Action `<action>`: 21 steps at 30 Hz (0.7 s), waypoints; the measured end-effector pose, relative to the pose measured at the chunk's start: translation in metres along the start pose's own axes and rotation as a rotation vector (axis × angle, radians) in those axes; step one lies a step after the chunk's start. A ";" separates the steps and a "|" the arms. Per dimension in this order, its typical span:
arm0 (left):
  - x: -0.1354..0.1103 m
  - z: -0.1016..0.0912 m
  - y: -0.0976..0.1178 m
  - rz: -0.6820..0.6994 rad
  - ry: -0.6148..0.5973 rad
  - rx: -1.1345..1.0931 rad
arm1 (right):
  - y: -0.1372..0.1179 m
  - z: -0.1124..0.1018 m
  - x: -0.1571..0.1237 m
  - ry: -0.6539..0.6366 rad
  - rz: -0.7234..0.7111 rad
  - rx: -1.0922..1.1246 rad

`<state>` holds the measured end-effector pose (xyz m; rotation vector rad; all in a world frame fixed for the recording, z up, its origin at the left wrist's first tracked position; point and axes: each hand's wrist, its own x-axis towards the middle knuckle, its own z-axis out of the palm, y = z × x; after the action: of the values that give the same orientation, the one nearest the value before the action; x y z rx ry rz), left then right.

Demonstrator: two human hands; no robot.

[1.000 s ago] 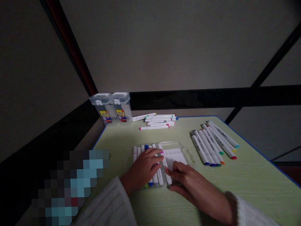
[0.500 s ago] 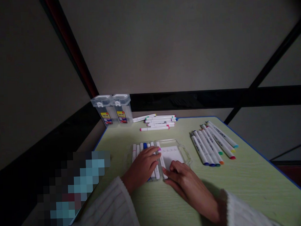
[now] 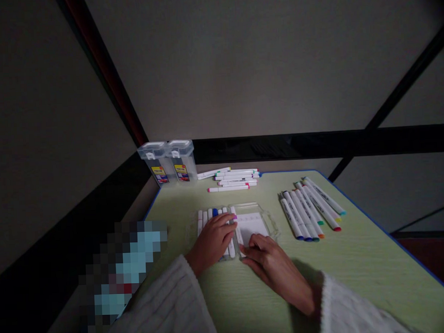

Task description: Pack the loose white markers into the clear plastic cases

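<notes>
A clear plastic case [image 3: 246, 205] lies unfolded on the table, with a row of white markers [image 3: 200, 220] in its left half. White paper with small print [image 3: 250, 220] shows in the right half. Along the left side of that right half lies a white marker with a purple band [image 3: 239, 237]. My left hand [image 3: 213, 237] rests over the row, fingers stretched out, fingertips touching this marker near the band. At its near end, my right hand [image 3: 272, 266] is closed, thumb and curled fingers against the marker. The fingers partly hide both markers and case.
Several white markers with coloured ends [image 3: 309, 209] lie side by side at the right. Another group of markers [image 3: 237, 178] lies along the back. Two clear lidded boxes [image 3: 183, 160] stand at the back left corner. A pixelated patch [image 3: 138, 257] covers the left edge.
Both hands keep nearly the same places on the case and marker. The whole view has shifted slightly.
</notes>
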<state>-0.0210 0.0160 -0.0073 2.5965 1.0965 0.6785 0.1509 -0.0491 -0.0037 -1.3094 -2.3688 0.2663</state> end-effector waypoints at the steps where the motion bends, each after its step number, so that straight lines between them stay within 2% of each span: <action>1: 0.001 0.000 0.001 0.002 0.007 0.005 | 0.000 0.000 0.000 -0.002 -0.002 0.000; 6: 0.010 -0.003 0.008 -0.067 0.089 0.000 | -0.001 0.000 0.000 -0.018 0.005 -0.004; 10: 0.029 -0.004 0.006 -0.241 0.294 -0.048 | -0.001 0.001 0.002 -0.018 0.013 -0.017; 13: 0.048 -0.003 -0.004 -0.345 0.457 0.008 | -0.001 0.002 0.003 -0.013 0.010 -0.019; 17: 0.065 0.006 -0.020 -0.393 0.472 0.059 | -0.001 0.004 0.003 -0.006 0.001 -0.021; 21: 0.070 0.015 -0.034 -0.419 0.405 0.122 | -0.001 0.004 0.004 -0.005 0.007 -0.021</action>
<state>0.0088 0.0894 -0.0104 2.2534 1.7835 1.0823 0.1465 -0.0465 -0.0055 -1.3281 -2.3781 0.2472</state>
